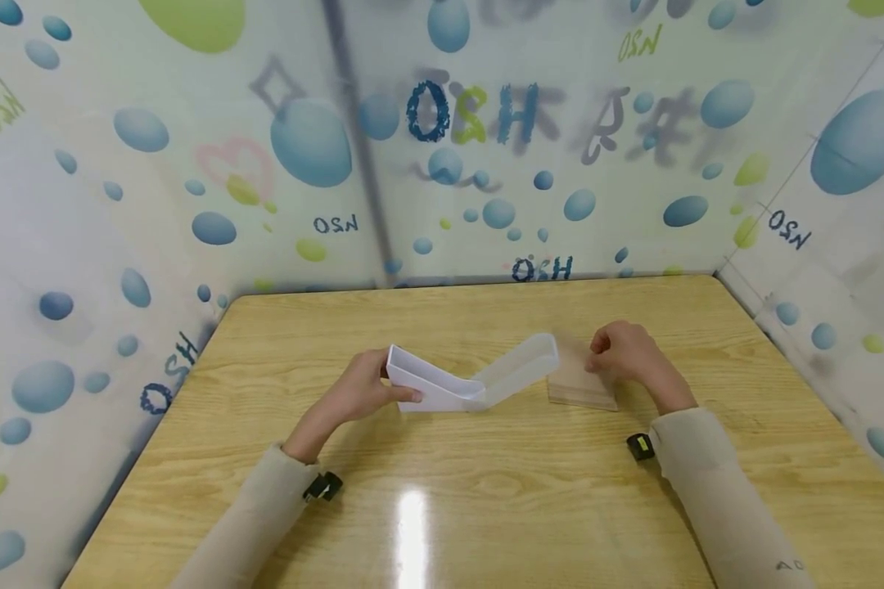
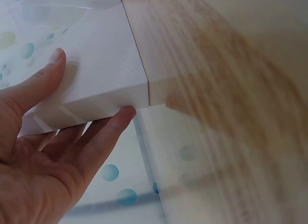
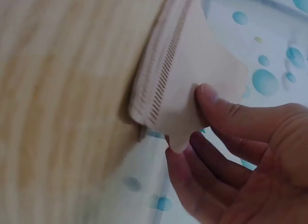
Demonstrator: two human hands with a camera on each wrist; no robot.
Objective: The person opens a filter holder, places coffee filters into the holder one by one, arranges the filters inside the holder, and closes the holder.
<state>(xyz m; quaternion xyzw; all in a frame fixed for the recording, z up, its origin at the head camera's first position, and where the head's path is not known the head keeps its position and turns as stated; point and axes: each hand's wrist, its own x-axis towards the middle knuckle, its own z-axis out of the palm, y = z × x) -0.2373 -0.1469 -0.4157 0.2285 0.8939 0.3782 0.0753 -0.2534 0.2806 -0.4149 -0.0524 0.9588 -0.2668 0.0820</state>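
Note:
A white box (image 1: 435,391) stands on the table with its translucent lid (image 1: 519,368) swung out to the right. My left hand (image 1: 361,386) grips the box's left end, thumb on the near side; in the left wrist view the thumb lies on the white face of the box (image 2: 96,55) and the fingers are under its edge. To the right of the lid, my right hand (image 1: 629,356) pinches a stack of thin brown paper sheets (image 1: 578,380). The right wrist view shows the stack (image 3: 187,74) between thumb and fingers, with a crimped edge and one corner bent.
The wooden table (image 1: 442,483) reaches back to a wall sheet (image 1: 383,196) printed with blue and green dots. Small black devices (image 1: 322,487) are at both wrists. A bright glare lies on the near part of the tabletop.

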